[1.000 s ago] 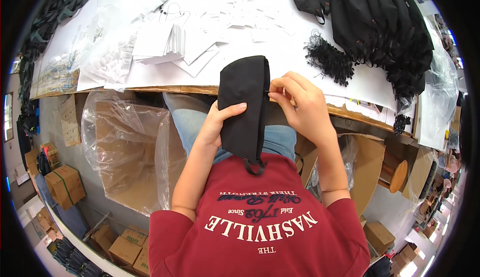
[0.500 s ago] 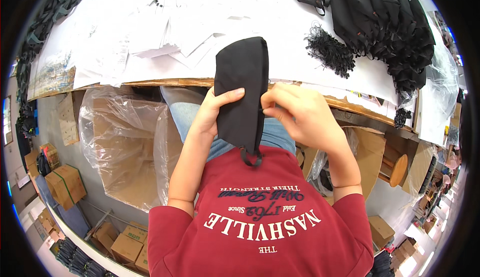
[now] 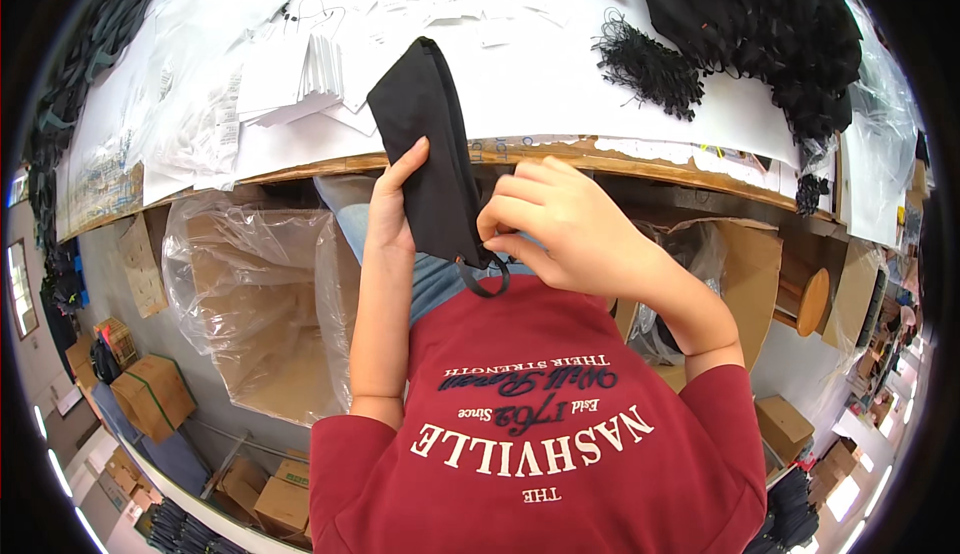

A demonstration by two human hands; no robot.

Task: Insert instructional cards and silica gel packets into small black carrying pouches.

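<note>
A flat black fabric pouch is held tilted in front of the table edge, its top leaning left. My left hand grips its left side, thumb lying on the front face and the other fingers hidden behind. Along the pouch's right side runs a seam or zip edge. My right hand is closed in a pinch at the low end of that edge; what lies between the fingertips is hidden. A black strap loop hangs from the pouch's bottom corner, just below my right fingertips.
On the white-covered table lie a heap of black pouches, a bundle of black cords and white paper tags. Below its wooden edge stand a plastic-lined carton and a wooden stool. Cardboard boxes sit at left.
The pouch has shifted left and leans further left. My right hand has slid down its right edge to the bottom corner. My left hand keeps its hold.
</note>
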